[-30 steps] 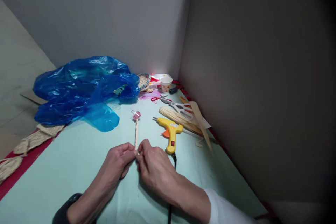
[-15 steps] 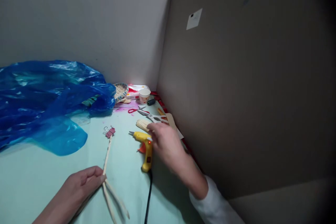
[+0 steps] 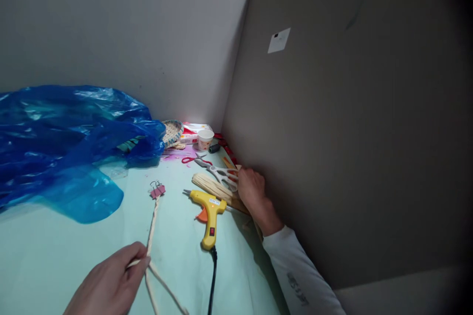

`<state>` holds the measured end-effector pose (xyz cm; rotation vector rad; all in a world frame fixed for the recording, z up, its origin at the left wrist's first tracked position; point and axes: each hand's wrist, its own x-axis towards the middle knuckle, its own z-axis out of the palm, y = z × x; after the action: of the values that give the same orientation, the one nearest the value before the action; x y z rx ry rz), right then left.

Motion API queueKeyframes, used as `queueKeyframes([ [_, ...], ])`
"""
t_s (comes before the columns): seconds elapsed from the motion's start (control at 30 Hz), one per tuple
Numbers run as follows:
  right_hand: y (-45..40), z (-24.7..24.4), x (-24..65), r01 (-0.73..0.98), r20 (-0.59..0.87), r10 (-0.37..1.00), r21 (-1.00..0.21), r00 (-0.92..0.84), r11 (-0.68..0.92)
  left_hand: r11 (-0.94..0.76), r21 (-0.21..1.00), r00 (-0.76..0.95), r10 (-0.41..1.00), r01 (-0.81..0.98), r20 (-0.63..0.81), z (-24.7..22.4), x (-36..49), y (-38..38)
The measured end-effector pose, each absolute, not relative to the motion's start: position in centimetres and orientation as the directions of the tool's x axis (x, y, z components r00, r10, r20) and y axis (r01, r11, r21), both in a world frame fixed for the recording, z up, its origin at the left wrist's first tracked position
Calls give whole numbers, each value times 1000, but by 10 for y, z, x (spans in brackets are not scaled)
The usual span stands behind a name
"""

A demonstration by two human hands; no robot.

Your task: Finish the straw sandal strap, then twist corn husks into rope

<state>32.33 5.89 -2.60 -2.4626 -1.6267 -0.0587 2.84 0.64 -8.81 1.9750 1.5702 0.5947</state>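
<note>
My left hand (image 3: 114, 278) is closed in a pinch on a thin cream braided cord (image 3: 152, 224), just where its loose strands spread apart. A pink binder clip (image 3: 157, 191) with wire handles grips the cord's far end on the table. Over by the right wall, my right hand (image 3: 253, 189) has its fingers curled down beside the white-handled scissors (image 3: 222, 173); whatever lies under the fingertips is hidden. A bundle of pale cream strips (image 3: 210, 186) runs towards that hand. Just nearer lies a yellow glue gun (image 3: 210, 214) with an orange trigger and a black cable.
Crumpled blue plastic (image 3: 74, 133) covers the table's left back. In the far corner stand a woven basket (image 3: 173, 133), a paper cup (image 3: 205, 140) and a pink-and-white packet (image 3: 190, 133). Red-handled scissors (image 3: 189, 160) and a dark spool (image 3: 214, 148) lie nearby. Grey walls close off back and right.
My right hand has moved right, from the cream bundle to the wall beside the white-handled scissors. More of the bundle shows. My left hand still pinches the cord, and the view has shifted slightly.
</note>
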Motion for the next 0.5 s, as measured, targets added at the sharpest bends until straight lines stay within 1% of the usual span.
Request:
queueKeyframes([
  [0.1,53,-19,325,909,157,905,-206,396,-362,-212,578,266,964,788,-8,-90,24,6],
  [0.17,46,-8,323,905,189,908,-288,373,-312,-243,515,270,963,822,24,-91,21,5],
  [0.23,40,4,316,894,201,931,-397,305,-207,-269,431,264,962,861,72,-90,20,4],
  [0.3,34,15,303,858,174,967,-509,187,-74,-309,351,298,951,884,88,-84,21,3],
  [0.33,32,18,295,795,134,985,-606,110,-6,-329,328,319,944,886,85,-79,22,2],
  [0.37,29,19,287,683,83,996,-730,24,44,-344,319,339,938,883,74,-73,24,1],
  [0.4,26,19,278,525,35,997,-849,-64,64,-348,337,349,935,875,61,-67,25,0],
  [0.43,23,18,270,347,-6,988,-937,-152,48,-329,382,324,943,864,79,-60,26,0],
  [0.47,20,16,262,184,-38,973,-983,-230,5,-301,446,288,953,843,100,-52,28,0],
  [0.5,17,13,255,73,-64,956,-996,-287,-45,-273,532,243,962,802,128,-46,29,0],
])
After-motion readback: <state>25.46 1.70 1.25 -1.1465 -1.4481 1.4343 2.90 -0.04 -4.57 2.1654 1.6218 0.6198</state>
